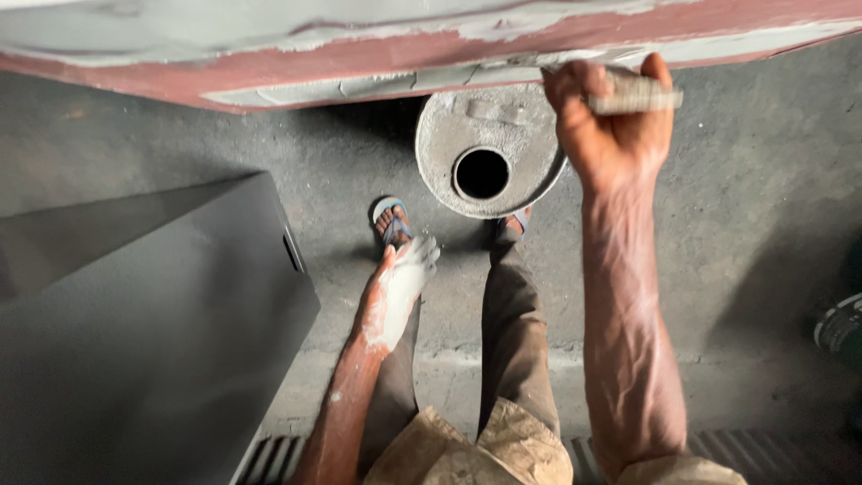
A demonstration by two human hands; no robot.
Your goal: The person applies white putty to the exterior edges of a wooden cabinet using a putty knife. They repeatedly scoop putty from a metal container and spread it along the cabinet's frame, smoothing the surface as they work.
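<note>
A grey sanding block (636, 92) is gripped in the clenched right hand (615, 126) against the panel's (377, 54) lower edge; the dusty left hand (395, 296) hangs loosely, holding nothing. Tilting could gouge the filler.

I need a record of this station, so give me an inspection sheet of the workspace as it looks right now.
Surface: panel overhead, red paint patched with grey filler; concrete floor below.
Job's things: sanding block pressed to the panel's edge.
Clutter: round metal disc with a centre hole on the floor; black cabinet at left.
Hands: right hand grips the block; left hand hangs free, coated in white dust.
Cables: nothing seen.
Surroundings: floor grate near the feet; round object at right edge, unclear.
</note>
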